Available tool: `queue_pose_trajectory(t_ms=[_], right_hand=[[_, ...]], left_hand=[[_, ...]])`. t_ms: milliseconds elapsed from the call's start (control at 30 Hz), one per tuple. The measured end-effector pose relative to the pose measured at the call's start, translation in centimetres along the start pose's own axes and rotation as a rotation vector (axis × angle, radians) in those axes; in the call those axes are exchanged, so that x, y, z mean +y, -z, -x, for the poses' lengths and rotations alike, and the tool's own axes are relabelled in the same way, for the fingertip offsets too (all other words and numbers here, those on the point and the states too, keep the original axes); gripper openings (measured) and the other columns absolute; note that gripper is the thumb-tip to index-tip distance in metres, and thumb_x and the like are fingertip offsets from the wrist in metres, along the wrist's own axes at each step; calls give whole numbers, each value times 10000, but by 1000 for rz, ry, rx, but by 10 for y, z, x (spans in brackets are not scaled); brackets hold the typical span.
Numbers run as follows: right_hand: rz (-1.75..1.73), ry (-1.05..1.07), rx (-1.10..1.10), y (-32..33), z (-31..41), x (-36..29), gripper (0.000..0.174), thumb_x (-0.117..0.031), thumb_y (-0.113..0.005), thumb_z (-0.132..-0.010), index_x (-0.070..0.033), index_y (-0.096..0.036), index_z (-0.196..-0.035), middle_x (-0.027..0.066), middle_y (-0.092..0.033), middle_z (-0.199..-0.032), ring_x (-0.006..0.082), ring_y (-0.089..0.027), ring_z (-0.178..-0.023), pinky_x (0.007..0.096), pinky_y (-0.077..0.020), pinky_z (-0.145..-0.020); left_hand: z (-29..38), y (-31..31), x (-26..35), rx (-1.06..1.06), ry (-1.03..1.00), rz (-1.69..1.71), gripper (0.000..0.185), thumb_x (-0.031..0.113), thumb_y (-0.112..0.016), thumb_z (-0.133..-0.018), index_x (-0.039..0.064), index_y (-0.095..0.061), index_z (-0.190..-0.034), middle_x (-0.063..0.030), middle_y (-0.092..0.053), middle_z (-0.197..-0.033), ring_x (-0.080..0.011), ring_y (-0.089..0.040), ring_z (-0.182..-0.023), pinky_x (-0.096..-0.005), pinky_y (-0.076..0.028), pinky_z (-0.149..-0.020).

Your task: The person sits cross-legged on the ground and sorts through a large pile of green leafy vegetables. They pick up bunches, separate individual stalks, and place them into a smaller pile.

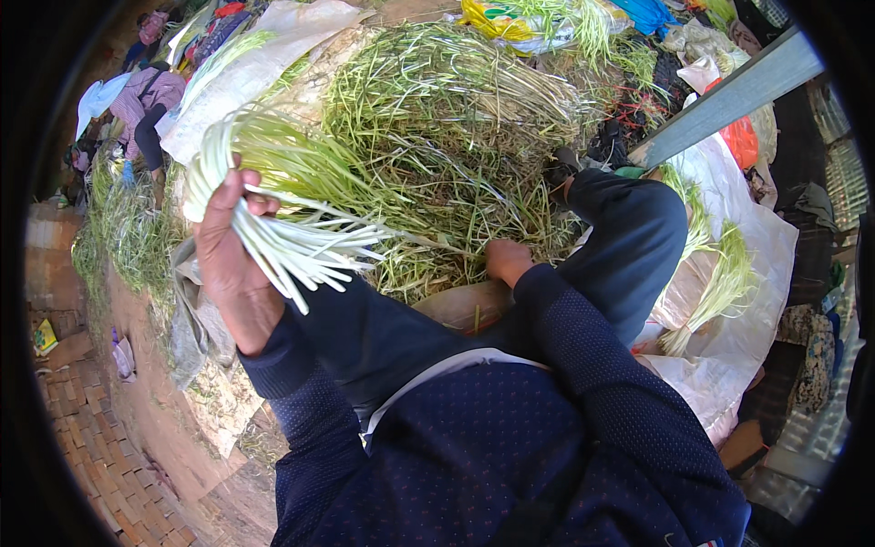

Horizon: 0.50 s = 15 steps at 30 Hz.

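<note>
My left hand (pixel 236 236) is raised on the left side, its fingers wrapped around a bundle of pale, leafy vegetable stalks (pixel 301 243). White cut ends fan out to the right; the yellow-green leaves (pixel 294 154) bend over behind the hand. Between my knees, my right hand (pixel 509 261) is closed in a fist, its fingertips turned away from view. A thin, withered strand (pixel 437 243) stretches from near the bundle's white ends to this fist. Below both hands lies a heap of loose green and dried trimmings (pixel 458 164).
A metal post (pixel 731 99) slants in at upper right. Bunched stalks (pixel 711 294) rest on white sheeting (pixel 759 273) beside my right leg. Another person (pixel 147 106) bends over greens at upper left. More stalks (pixel 229 65) lie on a pale sheet there. Bricks (pixel 102 458) pave the lower left.
</note>
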State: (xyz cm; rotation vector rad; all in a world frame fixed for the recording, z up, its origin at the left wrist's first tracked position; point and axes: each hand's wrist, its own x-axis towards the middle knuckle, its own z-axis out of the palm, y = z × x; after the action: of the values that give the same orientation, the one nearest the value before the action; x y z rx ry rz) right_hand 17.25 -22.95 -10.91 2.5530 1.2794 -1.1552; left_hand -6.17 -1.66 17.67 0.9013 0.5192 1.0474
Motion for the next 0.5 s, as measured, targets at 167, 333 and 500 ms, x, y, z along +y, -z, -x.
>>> queue_pose_trajectory(t_ms=[167,333,500], right_hand=[[28,-40,-78,-1,-10,4,294,-125,-682,-846,-68,-749,-1126,177,-721,-1188,376,-686,-1120,505,-549,-933],[-185,265,262,31,-1,-12,249,-155,-666,-871,-80,-751,-1092,183,-727,-1092,395,-689,-1030,477,-554,-859],[-663,816,593,90,36,-86,301,-221,-655,-956,-20,-690,-1177,169,-702,-993,322,-689,-892,415,-530,-818]], left_hand=[[4,14,27,-178,54,263,295,127,-640,-1009,-27,-584,-1254,-67,-693,-932,-111,-627,-685,-285,-583,-728],[5,33,1,-7,44,107,337,111,-678,-971,-24,-592,-1268,-71,-695,-924,-128,-627,-681,-308,-566,-693],[12,25,-55,33,132,33,271,41,-697,-919,-34,-618,-1167,-139,-693,-876,-174,-634,-628,-334,-564,-616]])
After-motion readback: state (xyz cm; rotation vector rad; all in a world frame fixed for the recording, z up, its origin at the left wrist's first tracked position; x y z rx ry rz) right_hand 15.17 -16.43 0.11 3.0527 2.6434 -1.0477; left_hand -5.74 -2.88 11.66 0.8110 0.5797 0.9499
